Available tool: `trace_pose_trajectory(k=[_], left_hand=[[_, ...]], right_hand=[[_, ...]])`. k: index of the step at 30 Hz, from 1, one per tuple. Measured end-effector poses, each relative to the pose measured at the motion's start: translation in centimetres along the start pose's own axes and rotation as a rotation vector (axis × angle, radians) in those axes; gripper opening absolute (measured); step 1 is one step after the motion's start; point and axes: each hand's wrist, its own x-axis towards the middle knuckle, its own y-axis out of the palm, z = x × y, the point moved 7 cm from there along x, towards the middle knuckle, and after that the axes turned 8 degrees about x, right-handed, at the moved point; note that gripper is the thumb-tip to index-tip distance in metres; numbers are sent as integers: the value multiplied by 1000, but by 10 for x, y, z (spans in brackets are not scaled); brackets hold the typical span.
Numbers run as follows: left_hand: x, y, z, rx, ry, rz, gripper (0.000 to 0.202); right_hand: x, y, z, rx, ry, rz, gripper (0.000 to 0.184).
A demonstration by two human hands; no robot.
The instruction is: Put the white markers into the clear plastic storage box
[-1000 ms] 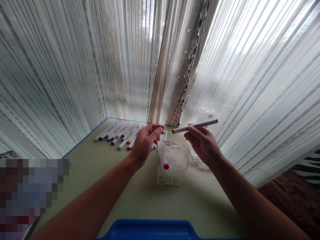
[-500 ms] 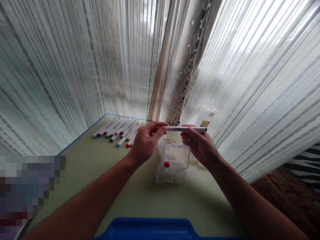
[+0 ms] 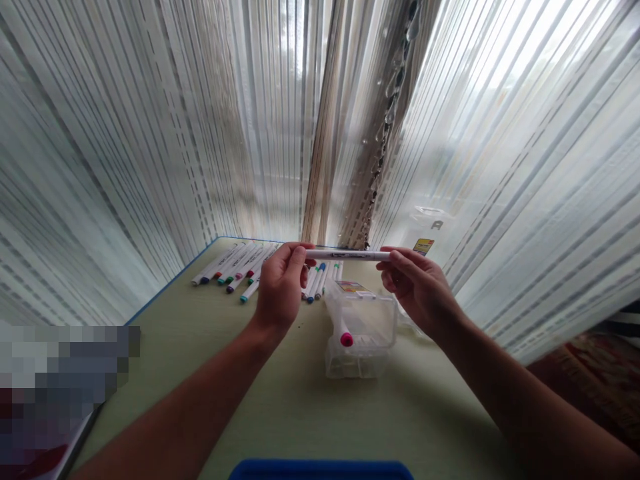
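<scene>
A white marker point(image 3: 347, 255) with dark print on its barrel is held level above the table. My left hand point(image 3: 283, 280) pinches its left end, and my right hand point(image 3: 417, 277) grips the right end, hiding the tip there. Below the hands stands a clear plastic case point(image 3: 367, 323). One marker with a pink end point(image 3: 346, 339) lies in it, tilted toward me. Rows of white markers with coloured ends point(image 3: 235, 263) lie on the table to the left, partly behind my left hand. More markers point(image 3: 320, 283) show between the hands.
The pale green table point(image 3: 210, 400) has a blue edge, with a blue piece point(image 3: 320, 470) at its front. A clear package with a yellow label point(image 3: 423, 247) stands behind my right hand. Striped sheer curtains point(image 3: 260, 120) hang close behind the table. A blurred-out object point(image 3: 55, 400) is at the lower left.
My right hand has shifted from the marker's middle to its right end, covering the dark tip. The hands are farther apart, and the view has moved slightly.
</scene>
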Motion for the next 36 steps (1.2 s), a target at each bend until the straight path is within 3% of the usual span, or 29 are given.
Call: trace_pose_trajectory(k=[36], left_hand=[[-14,8,-9,-3,0,62,15]], right_hand=[[-1,-2,10,87,-76,13,6]])
